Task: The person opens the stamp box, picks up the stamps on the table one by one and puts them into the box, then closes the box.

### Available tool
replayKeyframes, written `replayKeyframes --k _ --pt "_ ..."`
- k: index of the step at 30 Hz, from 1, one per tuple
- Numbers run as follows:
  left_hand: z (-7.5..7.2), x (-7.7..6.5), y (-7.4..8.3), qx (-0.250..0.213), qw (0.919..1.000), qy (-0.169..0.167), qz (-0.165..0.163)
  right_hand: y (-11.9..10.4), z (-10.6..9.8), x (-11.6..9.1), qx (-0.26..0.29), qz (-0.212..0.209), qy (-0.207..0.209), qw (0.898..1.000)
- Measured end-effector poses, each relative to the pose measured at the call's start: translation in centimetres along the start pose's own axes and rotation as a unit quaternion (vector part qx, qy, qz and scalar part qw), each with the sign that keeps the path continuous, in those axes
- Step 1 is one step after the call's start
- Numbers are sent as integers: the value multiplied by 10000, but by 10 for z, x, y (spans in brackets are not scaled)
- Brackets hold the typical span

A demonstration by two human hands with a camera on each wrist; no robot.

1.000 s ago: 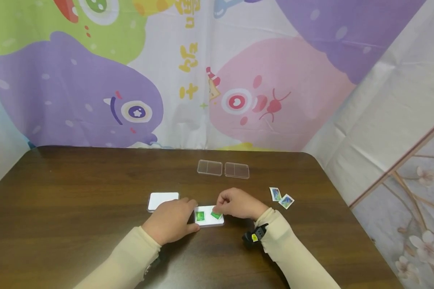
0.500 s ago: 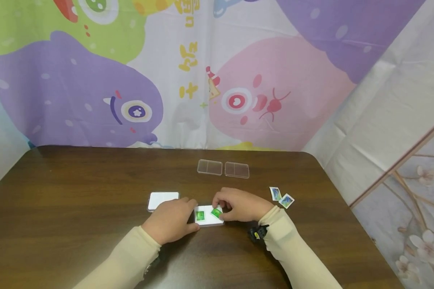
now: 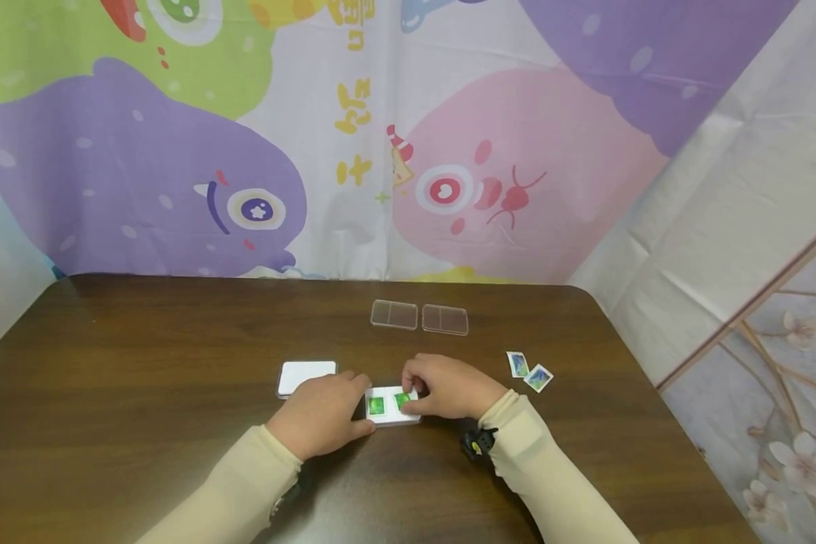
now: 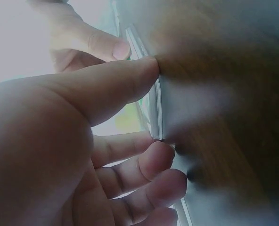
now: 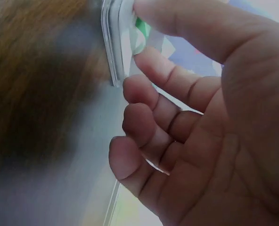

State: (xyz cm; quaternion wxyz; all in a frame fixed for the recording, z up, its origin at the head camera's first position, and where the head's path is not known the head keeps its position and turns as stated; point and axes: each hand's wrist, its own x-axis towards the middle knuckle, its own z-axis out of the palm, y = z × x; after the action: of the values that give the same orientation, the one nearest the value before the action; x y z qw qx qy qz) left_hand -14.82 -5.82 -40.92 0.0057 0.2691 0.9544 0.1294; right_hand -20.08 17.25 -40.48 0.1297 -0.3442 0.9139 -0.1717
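1. Left hand (image 3: 323,418) grips the white-topped case (image 3: 391,418) by its left edge, well in from the surface's (image 3: 211,363) far edge.
2. Right hand (image 3: 452,387) pinches the right-hand green square (image 3: 401,400), near the case's right edge!
3. Blue squares (image 3: 539,378) lie towards the surface's right edge.

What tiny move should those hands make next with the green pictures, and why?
Perhaps the right hand should nudge the right green picture a touch straighter: it looks slightly askew beside the left green picture, that hand has hold of it, and the left hand grips the white-topped case beneath.
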Motion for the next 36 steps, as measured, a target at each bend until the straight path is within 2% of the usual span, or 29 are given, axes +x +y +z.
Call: replayKeyframes --k 4,12,20,27,30,36 --pt "0 0 0 8 10000 0 4 0 0 -1 -137 37 43 9999" --pt "0 0 0 6 10000 -35 -19 -1 1 0 -251 -353 219 9988" --pt "1 0 0 -8 10000 -7 -11 -1 1 0 -142 -226 222 9994" --pt "1 1 -1 12 10000 19 3 2 -9 -4 -128 -147 480 9987" --pt "2 2 -2 -3 10000 40 -4 2 -10 -5 -88 -103 374 9992" --pt "2 1 -2 -97 9999 26 -24 0 -5 -5 -74 -81 -116 9999"
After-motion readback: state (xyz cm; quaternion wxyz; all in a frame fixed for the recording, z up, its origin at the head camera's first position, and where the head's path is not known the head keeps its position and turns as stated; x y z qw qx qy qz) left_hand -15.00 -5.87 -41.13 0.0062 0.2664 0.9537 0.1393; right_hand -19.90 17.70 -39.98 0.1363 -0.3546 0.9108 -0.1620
